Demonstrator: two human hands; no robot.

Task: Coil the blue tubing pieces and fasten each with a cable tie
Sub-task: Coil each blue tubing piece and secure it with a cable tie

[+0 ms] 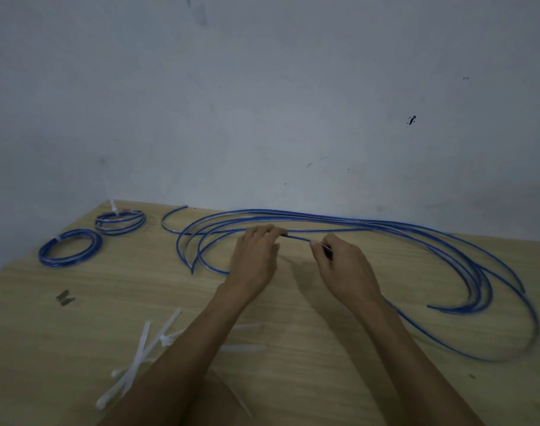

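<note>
Several long blue tubing pieces (385, 226) lie in loose arcs across the back and right of the wooden table (62, 333). My left hand (256, 253) and my right hand (339, 259) each pinch the same blue tube (298, 238), a short stretch of it taut between them. Two finished blue coils sit at the far left: one coil (70, 248) nearer me, another coil (120, 222) behind it with a white tie tail sticking up. White cable ties (145, 348) lie loose near the front left, partly under my left forearm.
A short curved blue tube piece (170, 218) lies between the coils and the long tubes. The grey wall (262, 103) rises right behind the table. A small dark scrap (65, 298) lies on the table's left side.
</note>
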